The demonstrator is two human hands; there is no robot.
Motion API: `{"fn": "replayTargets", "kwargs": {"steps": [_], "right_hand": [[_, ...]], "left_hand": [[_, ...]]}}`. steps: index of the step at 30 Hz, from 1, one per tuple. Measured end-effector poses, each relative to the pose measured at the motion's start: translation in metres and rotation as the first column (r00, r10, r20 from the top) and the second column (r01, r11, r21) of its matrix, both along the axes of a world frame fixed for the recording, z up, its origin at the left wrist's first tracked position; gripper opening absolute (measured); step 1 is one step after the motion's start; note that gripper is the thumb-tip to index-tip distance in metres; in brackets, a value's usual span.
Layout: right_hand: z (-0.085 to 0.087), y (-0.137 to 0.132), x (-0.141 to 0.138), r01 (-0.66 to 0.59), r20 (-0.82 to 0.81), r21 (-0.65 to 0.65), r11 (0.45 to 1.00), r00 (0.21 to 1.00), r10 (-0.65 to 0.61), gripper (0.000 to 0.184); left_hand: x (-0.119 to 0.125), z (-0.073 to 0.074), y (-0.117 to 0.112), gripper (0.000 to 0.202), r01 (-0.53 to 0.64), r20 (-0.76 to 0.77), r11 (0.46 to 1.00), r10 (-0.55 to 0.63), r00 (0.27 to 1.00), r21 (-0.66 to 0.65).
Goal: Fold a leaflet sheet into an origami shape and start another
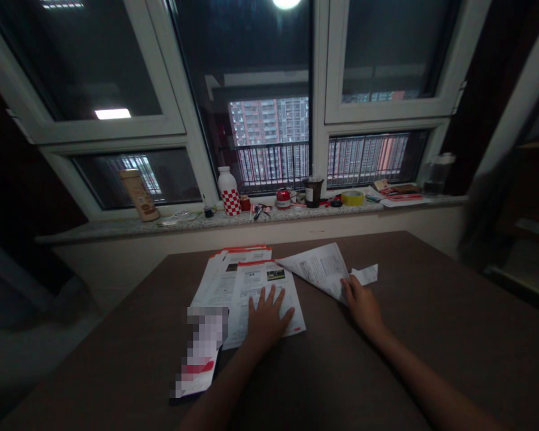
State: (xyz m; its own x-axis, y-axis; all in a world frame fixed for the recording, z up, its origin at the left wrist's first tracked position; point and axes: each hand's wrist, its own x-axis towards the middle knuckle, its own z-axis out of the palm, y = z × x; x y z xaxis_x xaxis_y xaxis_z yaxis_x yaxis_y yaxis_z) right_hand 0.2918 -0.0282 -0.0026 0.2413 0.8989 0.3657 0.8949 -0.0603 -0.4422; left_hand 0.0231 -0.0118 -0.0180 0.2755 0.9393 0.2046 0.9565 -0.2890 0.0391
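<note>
My left hand lies flat with fingers spread on a printed sheet with a red header, the top of a small fanned stack of papers on the dark brown table. To its right, my right hand pinches the near corner of another printed sheet, which is partly lifted and folded over, its far tip sticking out to the right. A further paper with a red band lies near the left forearm, partly blurred out.
Behind the table runs a stone windowsill under dark windows. On it stand a tall tan canister, a white bottle with red checks, a red tin, a dark cup, a yellow tape roll, papers and a clear jar.
</note>
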Motion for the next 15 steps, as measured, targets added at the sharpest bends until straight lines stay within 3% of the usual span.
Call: {"fn": "replayTargets", "kwargs": {"steps": [5,10,13,15], "right_hand": [[0.001,0.0,0.002,0.02,0.013,-0.011,1.0,1.0,-0.02,0.034],[0.0,0.0,0.001,0.01,0.007,0.004,1.0,1.0,-0.01,0.035],[0.0,0.001,0.002,0.018,0.016,-0.006,1.0,1.0,-0.017,0.034],[0.0,0.002,0.003,0.024,0.021,-0.024,0.999,0.999,-0.024,0.034]], "left_hand": [[-0.002,-0.001,0.006,0.059,0.024,0.003,1.0,-0.024,1.0,0.016],[0.002,0.012,0.008,0.052,0.032,-0.009,0.997,-0.031,0.999,0.07],[0.008,0.02,0.002,0.045,-0.062,-0.02,0.987,0.066,0.998,0.148],[0.012,0.02,-0.003,0.044,-0.102,-0.025,0.987,0.106,0.994,0.123]]}}
